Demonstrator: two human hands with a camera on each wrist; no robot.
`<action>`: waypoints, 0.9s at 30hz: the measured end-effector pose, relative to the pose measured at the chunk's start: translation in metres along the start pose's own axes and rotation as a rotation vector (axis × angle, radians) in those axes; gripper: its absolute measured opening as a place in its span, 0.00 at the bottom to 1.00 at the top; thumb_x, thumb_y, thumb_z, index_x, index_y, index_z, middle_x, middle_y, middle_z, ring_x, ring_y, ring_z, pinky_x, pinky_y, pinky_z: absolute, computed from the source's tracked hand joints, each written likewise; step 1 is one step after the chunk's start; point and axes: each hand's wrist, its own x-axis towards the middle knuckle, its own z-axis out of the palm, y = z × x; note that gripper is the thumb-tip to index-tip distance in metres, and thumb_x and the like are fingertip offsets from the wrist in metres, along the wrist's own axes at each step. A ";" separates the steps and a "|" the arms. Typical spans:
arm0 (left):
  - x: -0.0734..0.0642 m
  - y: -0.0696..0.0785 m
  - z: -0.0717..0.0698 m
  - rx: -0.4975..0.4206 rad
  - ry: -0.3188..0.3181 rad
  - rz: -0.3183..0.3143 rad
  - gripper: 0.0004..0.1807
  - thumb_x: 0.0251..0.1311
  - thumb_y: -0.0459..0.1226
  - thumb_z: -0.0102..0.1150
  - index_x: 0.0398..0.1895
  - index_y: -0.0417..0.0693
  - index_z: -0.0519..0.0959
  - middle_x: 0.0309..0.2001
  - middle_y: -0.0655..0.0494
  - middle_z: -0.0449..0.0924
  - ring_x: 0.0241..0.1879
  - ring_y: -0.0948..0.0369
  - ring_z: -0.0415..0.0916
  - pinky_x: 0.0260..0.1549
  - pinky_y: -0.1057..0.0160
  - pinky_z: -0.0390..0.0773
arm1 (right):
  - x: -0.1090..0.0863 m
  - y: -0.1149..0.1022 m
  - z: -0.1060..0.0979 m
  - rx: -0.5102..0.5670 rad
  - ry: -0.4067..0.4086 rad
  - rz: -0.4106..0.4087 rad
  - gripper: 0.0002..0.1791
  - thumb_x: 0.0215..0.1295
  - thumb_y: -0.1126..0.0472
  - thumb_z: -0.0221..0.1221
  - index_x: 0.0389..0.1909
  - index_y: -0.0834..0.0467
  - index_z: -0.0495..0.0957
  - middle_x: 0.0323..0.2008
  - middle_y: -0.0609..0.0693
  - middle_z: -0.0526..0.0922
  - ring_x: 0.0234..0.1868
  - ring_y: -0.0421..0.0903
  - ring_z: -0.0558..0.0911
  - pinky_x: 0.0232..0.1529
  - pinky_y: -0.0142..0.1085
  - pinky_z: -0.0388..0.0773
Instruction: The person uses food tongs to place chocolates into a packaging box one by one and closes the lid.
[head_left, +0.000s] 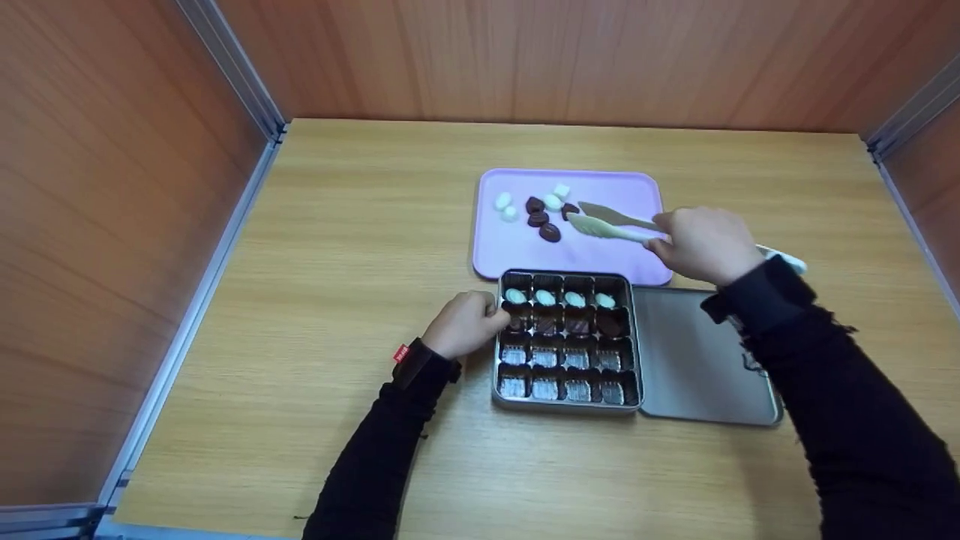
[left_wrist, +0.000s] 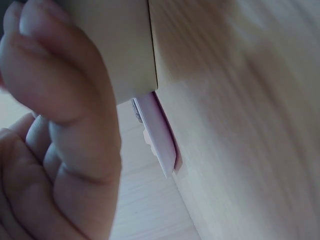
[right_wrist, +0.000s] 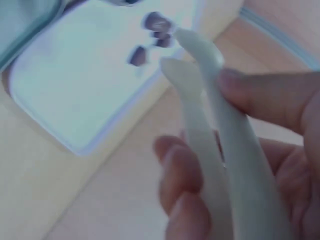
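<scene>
My right hand [head_left: 705,244] grips pale green tongs [head_left: 600,227], thumb on one arm and fingers round the other. The tongs' parted tips reach over the lilac tray [head_left: 517,259], right beside a dark chocolate [head_left: 570,211]. More dark chocolates [head_left: 550,232] and white chocolates [head_left: 504,200] lie scattered on that tray. In front of it stands a metal tin [head_left: 568,409] with a dark divided insert. White chocolates [head_left: 575,298] fill its back row, and dark pieces [head_left: 609,324] sit in the second; the two front rows show bare wells. My left hand [head_left: 469,322] holds the tin's left rim, fingers curled.
The tin's grey lid [head_left: 705,360] lies flat to the right, under my right forearm. Wood-grain panels [head_left: 555,60] with metal frame strips [head_left: 232,67] enclose the wooden table [head_left: 330,300] at the back and sides.
</scene>
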 end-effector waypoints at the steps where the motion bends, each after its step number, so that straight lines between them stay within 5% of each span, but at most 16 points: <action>1: 0.000 0.000 0.000 -0.003 -0.001 -0.001 0.18 0.56 0.40 0.51 0.12 0.54 0.59 0.16 0.64 0.57 0.18 0.64 0.58 0.22 0.66 0.59 | 0.005 0.001 0.005 0.003 0.007 0.012 0.15 0.62 0.53 0.59 0.40 0.61 0.80 0.25 0.58 0.81 0.25 0.54 0.77 0.21 0.46 0.65; 7: 0.000 0.001 0.003 -0.003 -0.006 -0.013 0.17 0.56 0.41 0.51 0.13 0.54 0.59 0.16 0.64 0.58 0.18 0.63 0.59 0.22 0.65 0.60 | 0.033 -0.002 0.026 0.030 0.031 0.073 0.20 0.63 0.54 0.58 0.52 0.61 0.80 0.40 0.66 0.84 0.38 0.65 0.82 0.31 0.58 0.73; 16: -0.001 0.001 0.002 0.020 -0.006 -0.007 0.17 0.56 0.41 0.51 0.14 0.54 0.59 0.17 0.63 0.58 0.20 0.63 0.59 0.22 0.65 0.59 | 0.065 -0.015 0.037 0.007 0.024 0.113 0.14 0.63 0.54 0.58 0.33 0.62 0.80 0.29 0.62 0.82 0.32 0.62 0.81 0.28 0.57 0.72; 27: 0.000 0.001 0.004 0.009 -0.015 -0.014 0.17 0.56 0.41 0.51 0.13 0.54 0.59 0.17 0.63 0.58 0.19 0.63 0.59 0.22 0.65 0.59 | 0.075 -0.031 0.037 -0.053 0.038 0.122 0.14 0.61 0.54 0.61 0.29 0.63 0.81 0.27 0.60 0.82 0.29 0.58 0.81 0.27 0.53 0.74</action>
